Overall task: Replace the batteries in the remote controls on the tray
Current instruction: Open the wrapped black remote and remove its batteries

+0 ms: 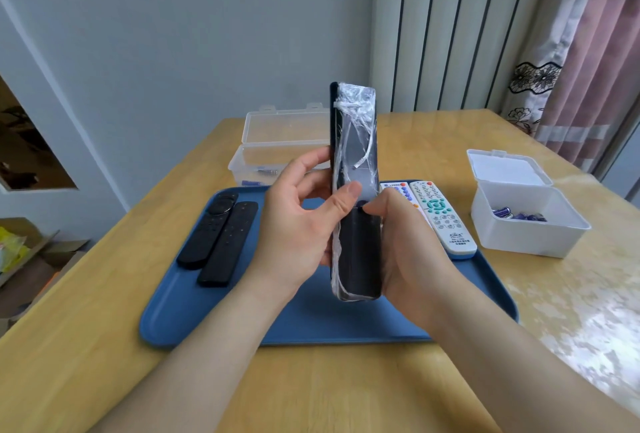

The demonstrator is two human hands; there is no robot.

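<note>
I hold a long black remote point(355, 142), wrapped in clear plastic film, upright above the blue tray point(311, 322), its back towards me. My left hand point(301, 221) grips its left edge, thumb pressed on the back near the middle. My right hand point(405, 245) grips the lower right side, fingertips curled at the back cover. Two black remotes point(221, 235) lie on the tray's left. Two white remotes point(440, 214) with coloured buttons lie on its right.
A clear lidded box point(277, 142) stands open behind the tray with a few batteries inside. A white box point(526, 214) at the right holds several purple batteries, lid raised. The wooden table point(104, 328) meets a wall; curtains hang at the right.
</note>
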